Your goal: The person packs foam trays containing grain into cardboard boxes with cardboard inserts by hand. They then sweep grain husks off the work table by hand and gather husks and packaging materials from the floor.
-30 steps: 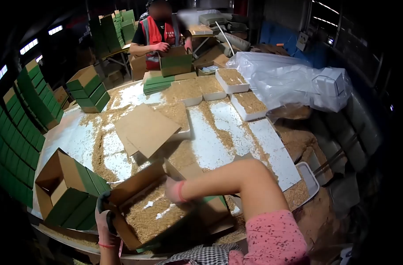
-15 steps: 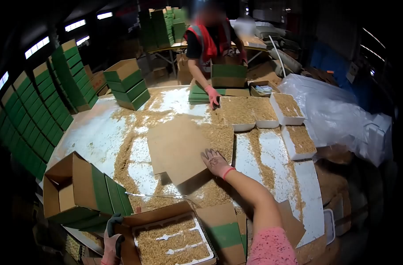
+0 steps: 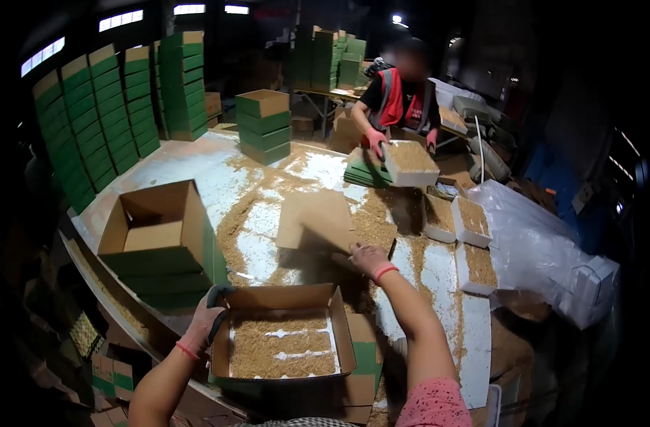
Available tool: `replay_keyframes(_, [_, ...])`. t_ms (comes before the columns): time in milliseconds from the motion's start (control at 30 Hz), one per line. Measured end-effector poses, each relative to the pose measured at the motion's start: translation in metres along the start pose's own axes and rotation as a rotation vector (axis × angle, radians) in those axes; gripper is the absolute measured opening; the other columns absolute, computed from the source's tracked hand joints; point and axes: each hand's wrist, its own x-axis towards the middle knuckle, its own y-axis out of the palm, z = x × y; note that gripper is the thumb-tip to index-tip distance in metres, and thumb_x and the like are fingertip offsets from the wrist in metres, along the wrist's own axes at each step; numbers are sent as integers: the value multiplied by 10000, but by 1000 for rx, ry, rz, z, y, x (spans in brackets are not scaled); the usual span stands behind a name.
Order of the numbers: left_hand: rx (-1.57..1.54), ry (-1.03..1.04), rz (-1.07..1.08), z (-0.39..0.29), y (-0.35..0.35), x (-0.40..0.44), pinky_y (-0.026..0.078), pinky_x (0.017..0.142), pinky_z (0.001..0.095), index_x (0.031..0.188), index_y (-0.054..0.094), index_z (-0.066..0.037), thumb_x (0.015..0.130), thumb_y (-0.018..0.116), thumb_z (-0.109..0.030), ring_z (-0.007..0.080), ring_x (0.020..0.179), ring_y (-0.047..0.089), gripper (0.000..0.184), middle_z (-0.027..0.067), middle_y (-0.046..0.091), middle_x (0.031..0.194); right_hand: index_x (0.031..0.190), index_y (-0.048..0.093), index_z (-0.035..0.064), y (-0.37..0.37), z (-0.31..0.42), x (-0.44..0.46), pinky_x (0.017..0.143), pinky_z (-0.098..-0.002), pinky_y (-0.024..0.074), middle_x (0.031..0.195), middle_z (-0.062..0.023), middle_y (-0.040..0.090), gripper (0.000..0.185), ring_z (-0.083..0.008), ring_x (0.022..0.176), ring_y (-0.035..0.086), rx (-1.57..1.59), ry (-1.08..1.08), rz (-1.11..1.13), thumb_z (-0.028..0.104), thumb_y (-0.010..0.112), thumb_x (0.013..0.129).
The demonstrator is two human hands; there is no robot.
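Gripping box (image 3: 282, 297) with left hand (image 3: 205, 322) — with filled tray (image 3: 282, 346) right of those fingers. Pinching cardboard sheet (image 3: 312, 213) with right hand (image 3: 372, 260).

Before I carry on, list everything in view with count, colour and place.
Box: one, brown inside, nearest the person
Tray: one, white with tan filling, inside the box
Cardboard: at least one sheet, tan, mid-table
Near stack: at least two boxes, green and brown, table's left
Short stack: three boxes, green and brown, farther back
Tall stacks: at least five, green, back left
Side trays: three, white with tan filling, table's right
Co-worker: one, red vest, far side
Held tray: one, white with tan filling, held by the co-worker
Plastic wrap: count unclear, clear, right
Table: one, white, centre
Dark background: unreadable
Left hand: one, pink cuff, on the box's left wall
Right hand: one, pink cuff, at the cardboard's edge
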Motion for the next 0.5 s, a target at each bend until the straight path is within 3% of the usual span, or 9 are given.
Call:
replay_keyframes(67, [101,-59,18,-3,-2,-6,483,696,243,1123,526,-16,672,438,111,113,831,561,476,59,569,976,1216,517,155,-43,3,-8,775,-414,490,1130,-176,543,395,-329,928,605,-39,143,-473,310,550,855])
replay_keyframes(133, [98,-37,12,-11,6,-8,487,693,251,1129,529,-11,679,427,102,130,824,572,475,72,576,961,1208,526,168,-110,12,-26,706,-431,501,1084,-181,534,369,-327,870,610,-6,106,-681,239,565,849])
replay_keyframes(233, [142,-110,-30,-19,11,-11,482,700,246,1129,534,-21,630,400,80,130,782,538,527,51,553,911,1251,514,188,-179,75,-76,536,-372,504,1030,-166,537,414,-278,708,613,-42,-9,-790,134,553,843])
replay_keyframes(267, [112,4,48,-9,1,-4,476,740,238,1137,529,-5,676,426,74,140,871,544,480,65,566,974,1264,511,193,-192,112,-97,493,-351,498,1021,-162,538,425,-267,663,608,-32,-113,-794,116,540,847])
replay_keyframes(333, [-15,118,52,0,-9,-1,454,832,224,1153,517,19,718,437,72,165,1037,527,445,91,569,1099,1281,508,216,-170,163,-138,419,-313,467,1009,-156,544,450,-239,604,594,-199,-513,-554,116,550,844])
replay_keyframes(367, [-391,-42,122,-10,-2,-9,450,836,219,1159,516,17,695,424,79,170,1037,529,477,95,562,1103,1390,343,310,-149,185,-158,524,-330,533,1001,-164,499,664,-247,740,592,-13,-704,-344,31,494,806])
replay_keyframes(433, [-284,-60,-14,-8,-11,-13,422,868,212,1169,505,13,620,405,66,176,1008,516,560,82,530,1088,1378,374,304,-79,195,-185,645,-352,537,997,-184,520,501,-288,862,604,286,-861,54,148,426,904])
replay_keyframes(467, [-19,200,15,-7,-13,-9,415,862,204,1153,510,0,632,436,43,171,981,494,528,53,510,1053,1377,380,291,-72,198,-191,731,-378,534,1026,-196,533,446,-312,910,603,195,-909,290,224,413,937])
replay_keyframes(500, [7,206,14,-3,-14,-11,413,858,202,1147,513,-5,625,431,38,168,975,485,530,48,505,1048,1377,380,291,-69,192,-191,731,-378,534,1026,-196,533,446,-312,910,603,195,-914,291,224,413,937])
